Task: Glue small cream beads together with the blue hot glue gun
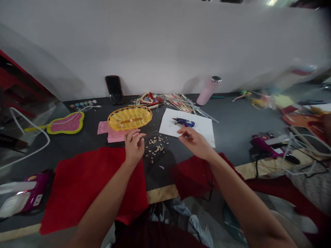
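Note:
My left hand (134,148) hovers just in front of the yellow woven basket (129,119), its bent fingers apart and nothing visible between them. Pink sheets (115,136) lie under the basket's front edge. Small pale bead-like pieces (158,149) are scattered on the dark tabletop between my hands. My right hand (194,142) is over the front of a white board (168,120), fingers loosely curled and apart, with no object seen in them. On that board rests a blue glue gun (184,122), just beyond my right fingertips.
Red cloth (98,182) covers the front left. Purple irons (34,193) stand at both sides. A phone (114,90) and a pink bottle (208,91) are by the wall, with thin sticks (178,103) between them. A pink-yellow paddle (66,123) lies left; a person sits far right.

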Demonstrator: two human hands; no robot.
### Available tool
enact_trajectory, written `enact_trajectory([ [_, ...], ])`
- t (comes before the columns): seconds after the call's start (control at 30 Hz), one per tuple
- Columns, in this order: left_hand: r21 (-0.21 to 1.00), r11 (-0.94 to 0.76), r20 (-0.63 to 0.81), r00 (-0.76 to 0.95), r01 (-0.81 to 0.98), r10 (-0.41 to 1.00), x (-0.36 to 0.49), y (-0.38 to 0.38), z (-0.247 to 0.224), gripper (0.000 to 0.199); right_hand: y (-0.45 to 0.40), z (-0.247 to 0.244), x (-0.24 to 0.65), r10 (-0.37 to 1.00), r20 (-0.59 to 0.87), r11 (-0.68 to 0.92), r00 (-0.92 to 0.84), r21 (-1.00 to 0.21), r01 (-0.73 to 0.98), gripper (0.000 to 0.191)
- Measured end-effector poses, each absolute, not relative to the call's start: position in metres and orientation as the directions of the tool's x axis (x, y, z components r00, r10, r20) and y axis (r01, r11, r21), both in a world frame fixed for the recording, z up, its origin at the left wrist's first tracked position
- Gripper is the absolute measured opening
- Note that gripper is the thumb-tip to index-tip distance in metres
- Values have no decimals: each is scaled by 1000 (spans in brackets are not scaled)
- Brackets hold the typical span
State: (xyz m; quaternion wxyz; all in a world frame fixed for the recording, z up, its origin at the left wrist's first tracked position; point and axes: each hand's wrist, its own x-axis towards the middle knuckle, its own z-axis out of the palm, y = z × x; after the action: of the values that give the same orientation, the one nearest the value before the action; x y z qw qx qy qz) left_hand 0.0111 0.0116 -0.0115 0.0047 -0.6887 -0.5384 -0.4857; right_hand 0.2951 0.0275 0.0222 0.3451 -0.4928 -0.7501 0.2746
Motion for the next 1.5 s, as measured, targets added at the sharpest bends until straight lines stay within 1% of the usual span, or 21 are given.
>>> enact_trajectory([
  [0.07,512,-416,677,-55,751,734,11,11,-9,17,24,17,332,951,211,308,-225,-658,687,27],
  [0.17,511,-403,664,-51,759,746,12,12,-8,16,4,12,372,984,99,177,-147,-524,833,27],
  [0.23,511,-402,653,-38,760,756,12,13,-10,16,-14,12,384,996,48,91,-77,-487,869,28],
  [0.33,517,-392,638,-37,761,769,12,15,-16,16,-35,17,385,1000,9,27,-26,-488,872,26],
  [0.5,514,-377,621,-31,770,784,12,16,-23,18,-32,24,373,997,-24,48,-68,-487,872,25],
  [0.6,501,-372,632,-37,781,774,12,15,-22,17,-23,24,370,994,-42,68,-98,-455,888,26],
  [0.73,506,-361,625,-44,783,779,12,15,-21,18,-20,21,369,981,-140,78,-136,-356,931,20],
  [0.8,511,-362,624,-46,780,780,12,16,-22,18,-20,21,366,974,-183,73,-133,-299,951,22],
  [0.97,508,-382,642,-44,772,765,11,18,-25,19,-17,19,353,967,-236,53,-100,-198,979,23],
  [1.03,508,-383,640,-40,772,767,10,19,-26,19,-15,17,349,962,-248,70,-110,-167,983,23],
  [1.17,516,-372,631,-48,772,774,11,19,-25,19,-4,20,347,935,-271,182,-227,-180,967,30],
  [1.27,525,-363,622,-56,770,781,11,18,-23,19,15,34,343,927,-250,239,-281,-183,954,35],
  [1.3,524,-361,619,-53,771,784,11,17,-22,18,24,40,340,933,-237,232,-269,-173,957,36],
  [1.37,520,-359,613,-46,775,789,12,16,-21,18,41,50,332,958,-219,155,-183,-137,978,43],
  [1.43,517,-355,607,-42,779,794,12,16,-20,18,56,54,324,968,-236,62,-86,-108,992,53],
  [1.5,518,-347,596,-39,782,802,13,15,-18,18,67,50,319,960,-277,21,-48,-98,995,63],
])
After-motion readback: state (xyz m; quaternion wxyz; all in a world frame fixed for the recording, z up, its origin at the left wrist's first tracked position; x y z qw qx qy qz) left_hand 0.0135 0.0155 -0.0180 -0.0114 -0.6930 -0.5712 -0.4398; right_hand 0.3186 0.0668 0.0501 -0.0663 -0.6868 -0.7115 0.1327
